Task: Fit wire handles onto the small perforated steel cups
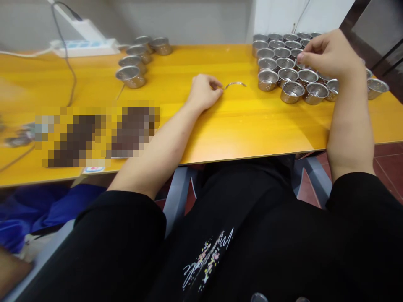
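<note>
My left hand (206, 91) is over the middle of the yellow table, thumb and fingertips pinched on one end of a thin curved metal piece (236, 84), whose arc extends to the right. At the right, my right hand (327, 54) hangs above a large group of small perforated metal cups (292, 91). Its fingers are curled with the thumb close to them; whether something small is between them cannot be made out. The right forearm hides some of the cups.
More metal cups (130, 76) stand at the back left, near a white power strip (85, 47) with cables. Two blurred-out dark items (132, 132) lie left of my left forearm. Someone's blue clothing (56, 205) shows at the lower left. A wall bounds the yellow table (252, 134) behind.
</note>
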### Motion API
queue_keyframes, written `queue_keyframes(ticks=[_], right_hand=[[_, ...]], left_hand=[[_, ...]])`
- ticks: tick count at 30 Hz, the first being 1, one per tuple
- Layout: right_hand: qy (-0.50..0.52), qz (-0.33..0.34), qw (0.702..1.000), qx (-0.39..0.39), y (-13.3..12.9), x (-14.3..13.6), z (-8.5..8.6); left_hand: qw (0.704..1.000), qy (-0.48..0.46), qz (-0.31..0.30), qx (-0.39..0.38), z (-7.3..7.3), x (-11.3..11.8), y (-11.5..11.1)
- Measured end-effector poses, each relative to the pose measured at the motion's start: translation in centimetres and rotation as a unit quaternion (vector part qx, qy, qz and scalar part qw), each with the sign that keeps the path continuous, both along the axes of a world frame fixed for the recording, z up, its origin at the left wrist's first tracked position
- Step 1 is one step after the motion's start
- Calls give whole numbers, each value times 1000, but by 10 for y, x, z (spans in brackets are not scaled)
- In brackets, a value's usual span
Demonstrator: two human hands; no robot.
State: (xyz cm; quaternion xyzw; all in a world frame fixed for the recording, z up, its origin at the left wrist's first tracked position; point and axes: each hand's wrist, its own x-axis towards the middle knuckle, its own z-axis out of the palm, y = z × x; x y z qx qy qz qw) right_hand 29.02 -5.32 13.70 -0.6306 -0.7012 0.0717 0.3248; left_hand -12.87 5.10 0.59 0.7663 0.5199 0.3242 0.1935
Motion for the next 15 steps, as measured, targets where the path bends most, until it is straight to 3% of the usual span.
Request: queue_keyframes(ticks=[6,15], right_hand=[[78,83,985,128,15,-13,-15],[24,171,979,111,17,-57,-36]], left_hand=[[1000,-7,-18,-7,0,7,-4],[1000,-5,-13,-10,-4,19,2]])
